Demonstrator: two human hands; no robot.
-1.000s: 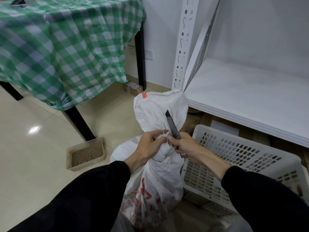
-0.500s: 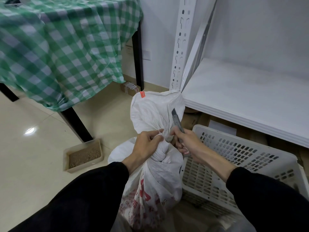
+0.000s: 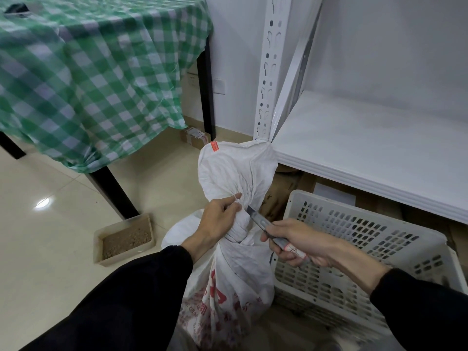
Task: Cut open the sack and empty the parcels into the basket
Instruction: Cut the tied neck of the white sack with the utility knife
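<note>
Sack (image 3: 235, 173): white, tied at the neck, upright on the floor, touching the basket's left wall.
Left hand (image 3: 219, 221): grip pinched on the tie at the sack's neck.
Right hand (image 3: 301, 243): grip clenched on a utility knife (image 3: 268, 228), blade tip at the sack's knot.
Basket (image 3: 354, 239): white, perforated, right of the sack, under the shelf (image 3: 367, 148).

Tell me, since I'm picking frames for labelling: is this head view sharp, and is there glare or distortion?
Head view: the left hand, utility knife and sack are fairly sharp; the checked tablecloth and the basket near the lower right corner are smeared; one ceiling-light glare spot sits on the floor tiles; the shelf upright leans from wide-angle distortion.
</note>
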